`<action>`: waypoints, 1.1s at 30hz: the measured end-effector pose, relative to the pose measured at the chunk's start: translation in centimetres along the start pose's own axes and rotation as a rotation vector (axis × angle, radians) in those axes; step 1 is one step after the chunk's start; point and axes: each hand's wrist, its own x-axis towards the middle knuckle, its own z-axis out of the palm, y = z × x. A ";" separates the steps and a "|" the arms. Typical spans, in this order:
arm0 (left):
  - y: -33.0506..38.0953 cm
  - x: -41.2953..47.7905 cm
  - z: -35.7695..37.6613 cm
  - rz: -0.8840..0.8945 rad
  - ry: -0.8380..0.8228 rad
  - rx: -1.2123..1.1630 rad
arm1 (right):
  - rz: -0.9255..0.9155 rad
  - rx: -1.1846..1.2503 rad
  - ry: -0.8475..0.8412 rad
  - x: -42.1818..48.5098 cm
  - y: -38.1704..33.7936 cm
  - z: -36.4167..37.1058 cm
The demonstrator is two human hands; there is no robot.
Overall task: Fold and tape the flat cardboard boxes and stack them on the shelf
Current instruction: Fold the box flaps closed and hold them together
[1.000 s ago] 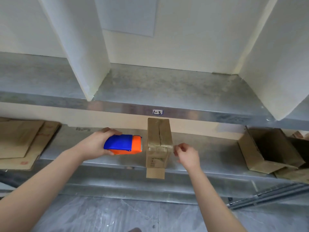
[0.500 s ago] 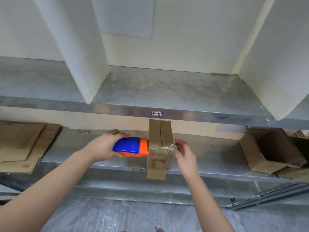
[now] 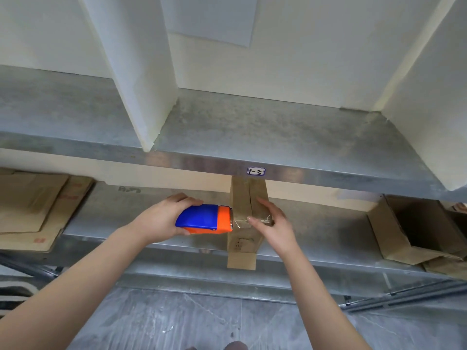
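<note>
Cardboard box (image 3: 242, 195) lengthwise into shelf (image 3: 121, 223); tape dispenser (image 3: 202, 219) nose rightward

The narrow box (image 3: 242, 195) is matt brown cardboard, banded with glossy, wrinkled clear tape (image 3: 241, 223). Left of the box, the tape dispenser (image 3: 202, 219) is smooth, shiny blue and orange plastic. The shelf (image 3: 278, 132) above the box is dull, mottled galvanised metal. Far left of the box lie matt cardboard sheets (image 3: 32, 205); the floor (image 3: 177, 322) below is grey veined stone.
</note>
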 end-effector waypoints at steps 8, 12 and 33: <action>-3.6 -1.5 -1.9 -0.027 -0.032 0.000 | 0.036 0.065 -0.009 0.7 0.2 0.1; -3.3 -1.2 -2.6 -0.015 -0.058 0.071 | 0.037 0.078 -0.009 0.7 0.3 0.0; -1.0 -1.1 -1.2 -0.094 -0.089 0.340 | 0.083 0.145 -0.013 0.5 -0.2 0.2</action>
